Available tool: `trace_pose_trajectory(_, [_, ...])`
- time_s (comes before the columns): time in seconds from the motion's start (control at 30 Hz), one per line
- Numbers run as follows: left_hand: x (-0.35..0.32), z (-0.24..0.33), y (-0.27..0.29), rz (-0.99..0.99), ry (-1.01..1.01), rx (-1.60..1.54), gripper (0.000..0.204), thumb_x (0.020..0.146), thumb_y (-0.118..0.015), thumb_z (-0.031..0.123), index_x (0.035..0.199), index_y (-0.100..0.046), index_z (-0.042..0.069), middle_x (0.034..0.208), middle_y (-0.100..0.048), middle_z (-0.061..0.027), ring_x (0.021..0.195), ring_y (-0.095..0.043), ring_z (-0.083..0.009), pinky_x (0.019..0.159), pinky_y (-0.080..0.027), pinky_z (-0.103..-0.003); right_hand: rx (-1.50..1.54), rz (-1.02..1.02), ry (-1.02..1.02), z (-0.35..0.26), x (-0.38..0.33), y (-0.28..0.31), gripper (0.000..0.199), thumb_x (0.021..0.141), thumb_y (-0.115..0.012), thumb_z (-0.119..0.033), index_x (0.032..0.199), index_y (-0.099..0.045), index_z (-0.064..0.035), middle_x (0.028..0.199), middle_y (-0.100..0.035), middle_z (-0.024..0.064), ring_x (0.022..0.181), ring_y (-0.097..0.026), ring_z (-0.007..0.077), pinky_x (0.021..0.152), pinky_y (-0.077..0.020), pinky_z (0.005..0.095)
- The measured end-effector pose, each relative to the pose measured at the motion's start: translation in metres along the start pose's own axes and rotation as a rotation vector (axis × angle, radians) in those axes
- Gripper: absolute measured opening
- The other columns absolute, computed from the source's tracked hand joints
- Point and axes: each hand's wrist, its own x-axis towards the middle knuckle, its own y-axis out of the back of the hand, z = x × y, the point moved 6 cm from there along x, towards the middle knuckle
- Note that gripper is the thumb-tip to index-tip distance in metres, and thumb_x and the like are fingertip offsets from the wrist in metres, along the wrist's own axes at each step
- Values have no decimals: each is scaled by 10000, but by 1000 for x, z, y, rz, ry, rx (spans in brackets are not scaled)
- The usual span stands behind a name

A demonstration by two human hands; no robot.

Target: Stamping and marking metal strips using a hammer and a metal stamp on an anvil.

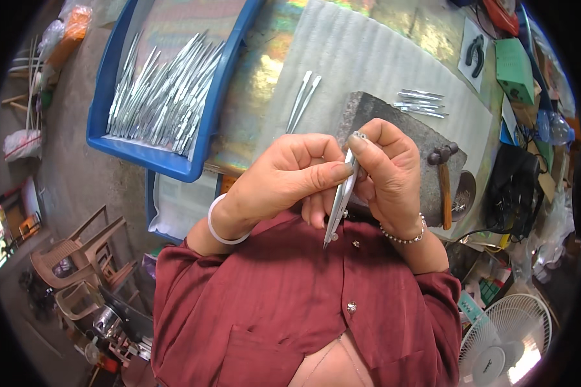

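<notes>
One metal piece [339,200], in front of your shirt [258,290]: your left hand [303,173] is pinching its side, your right hand [388,169] is pinching its top, apparently aligning it, the next move seemingly calling for a steady hold.

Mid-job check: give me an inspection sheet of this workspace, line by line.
Surface: pale sheet on the table, with a dark block on it.
Job's things: slim metal piece held tilted; many strips in a blue tray; two loose strips and a small pile beyond the block.
Clutter: hammer at the block's right side; pliers, green box and black bag farther right.
Grip: left hand and right hand both hold the metal piece.
Cables: dark cable near the bag.
Surroundings: fan lower right, brown chairs lower left.
</notes>
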Motion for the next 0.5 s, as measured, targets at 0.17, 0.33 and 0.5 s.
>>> trace_pose_trajectory(0.17, [-6,3,7,2,-9,-18,173,921,-578,177,868,-533,19,667,-615,-54,509,-602,-97,432,-479,-178,-10,6,-30,4,5,-9,145,890,-609,-137,806,-554,-32,624,-564,1,435,-430,20,365,-312,167])
trace_pose_trajectory(0.33, [-4,2,10,-17,-3,11,90,898,-580,73,901,-516,10,701,-616,-62,487,-599,-110,415,-471,-179,14,21,-42,7,5,-10,146,889,-612,-140,805,-555,-34,624,-566,6,422,-427,26,358,-312,170])
trace_pose_trajectory(0.5, [2,-1,12,-24,6,-5,176,878,-643,170,856,-537,31,615,-607,-51,458,-587,-106,404,-445,-173,79,25,-50,12,5,-6,143,890,-609,-140,805,-557,-38,618,-559,6,404,-417,28,345,-306,175])
